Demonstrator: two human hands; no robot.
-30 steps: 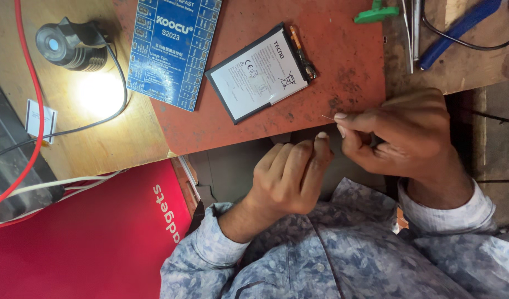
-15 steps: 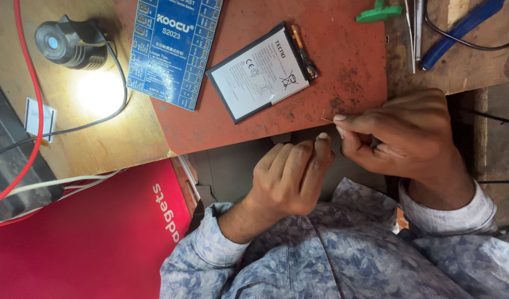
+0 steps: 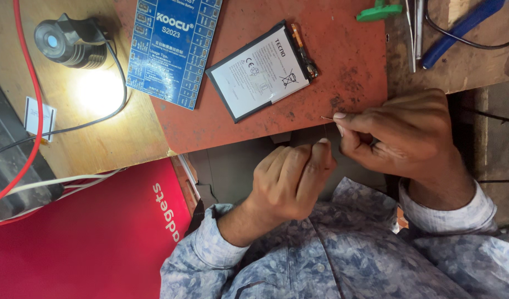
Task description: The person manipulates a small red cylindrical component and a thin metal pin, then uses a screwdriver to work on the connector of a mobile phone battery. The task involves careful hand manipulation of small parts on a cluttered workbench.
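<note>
Hands [image 3: 343, 160]: two, right pinching one thin pin [image 3: 326, 118], left curled shut; one battery [image 3: 262, 70] nearby

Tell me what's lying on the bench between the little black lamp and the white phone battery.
In the head view, a blue printed circuit board lies between the lamp and the battery, partly on the red mat.

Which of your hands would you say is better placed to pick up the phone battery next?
Probably left: the left hand lies nearer the phone battery, while the right hand fingers pinch a thin pin.
</note>
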